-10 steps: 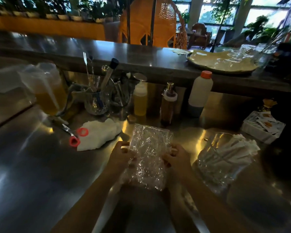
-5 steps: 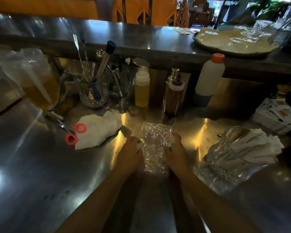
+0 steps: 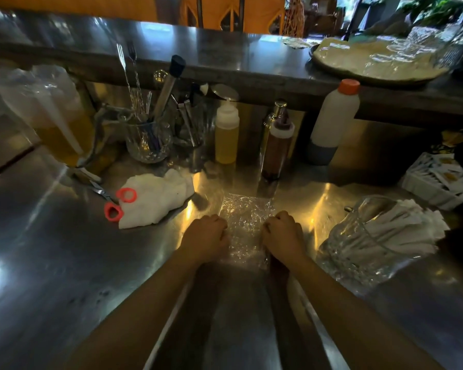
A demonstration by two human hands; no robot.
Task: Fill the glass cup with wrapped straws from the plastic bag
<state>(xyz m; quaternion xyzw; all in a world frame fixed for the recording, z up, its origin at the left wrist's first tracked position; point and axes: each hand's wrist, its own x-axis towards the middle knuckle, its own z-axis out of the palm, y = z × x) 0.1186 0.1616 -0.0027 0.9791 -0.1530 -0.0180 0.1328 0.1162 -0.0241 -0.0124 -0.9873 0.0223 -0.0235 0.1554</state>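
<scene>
A crinkled clear plastic bag (image 3: 245,222) lies flat on the steel counter (image 3: 64,263), and I see no straws inside it. My left hand (image 3: 206,237) grips its left edge with curled fingers. My right hand (image 3: 282,236) grips its right edge the same way. To the right, a cut-glass cup (image 3: 348,249) appears tilted or on its side, mouth toward the right. It is packed with white wrapped straws (image 3: 401,228) that stick out past its rim.
Red-handled scissors (image 3: 116,202) lie against a white cloth (image 3: 158,198) at left. Behind stand a utensil glass (image 3: 147,137), a yellow squeeze bottle (image 3: 226,129), a brown bottle (image 3: 277,145) and a white bottle (image 3: 330,121). A white tray of sachets (image 3: 439,180) sits far right.
The bag was held up spread between both hands; it now lies pressed flat on the counter, and both hands have closed in on its side edges.
</scene>
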